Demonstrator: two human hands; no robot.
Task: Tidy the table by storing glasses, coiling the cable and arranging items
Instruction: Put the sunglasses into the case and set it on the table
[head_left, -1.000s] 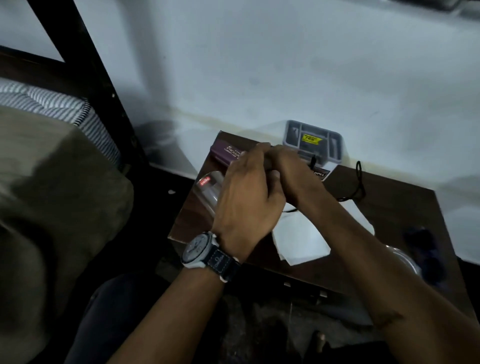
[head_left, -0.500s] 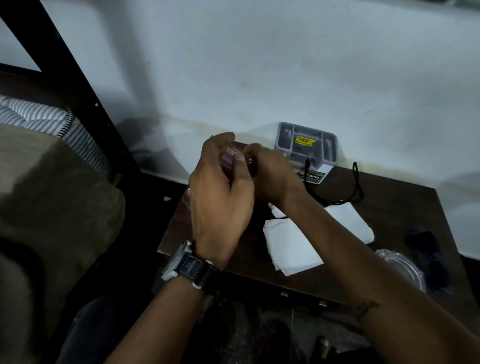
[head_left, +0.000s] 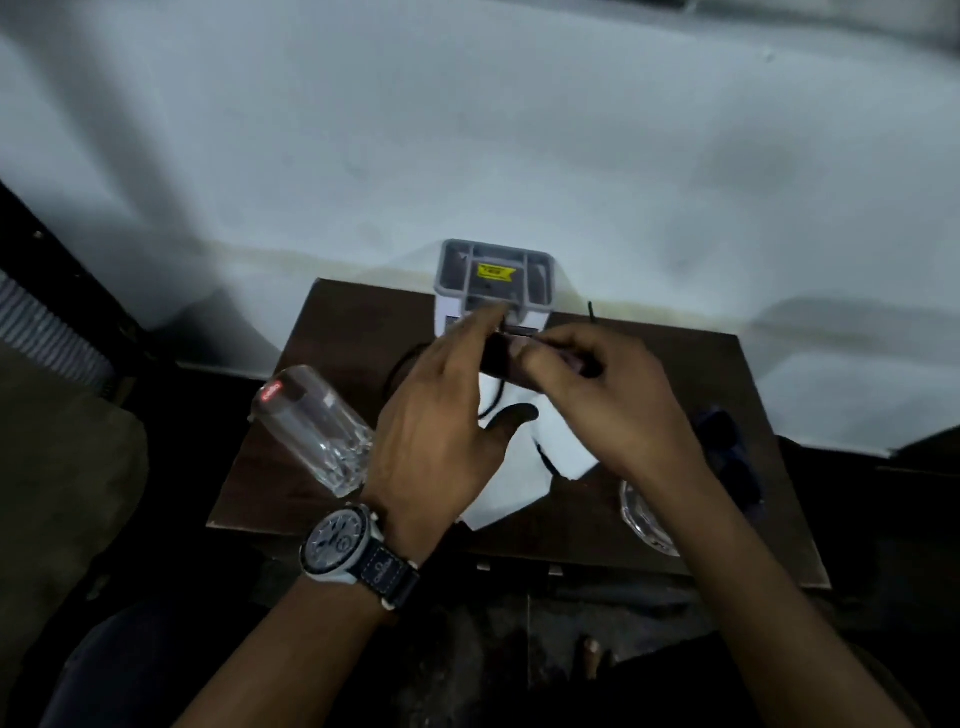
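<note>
Directly below the head-worn camera, a small dark wooden table (head_left: 343, 332) stands against a pale wall (head_left: 467, 130), and both of the person's hands meet above its middle. The right hand (head_left: 618, 410) has its fingers and thumb curled round a dark oblong object (head_left: 501, 361), held just above the tabletop; the light is too dim to tell what this object is. The left hand (head_left: 441, 431) is beside it, fingers stretched out straight along the object's left end and thumb spread wide, gripping nothing. A watch (head_left: 340, 540) with a pale case and dark strap sits on the left wrist. A thin black cable (head_left: 493, 402) lies loose and uncoiled under the hands, looping across a sheet of white paper (head_left: 519, 488) in the centre of the table, with another loop showing on the wood to the left of the hands. At the left edge a clear glass tumbler (head_left: 311, 426) lies on its side, a red sticker on its far end. At the far edge, touching the wall, is a grey organiser tray (head_left: 496, 245) with several compartments and a yellow label (head_left: 493, 271). On the right side, a dark, blurred pair of sunglasses (head_left: 727, 452) lies on the wood, apart from the hands. Near the front right, a second clear glass item (head_left: 644, 514) shows partly from behind the right forearm.
</note>
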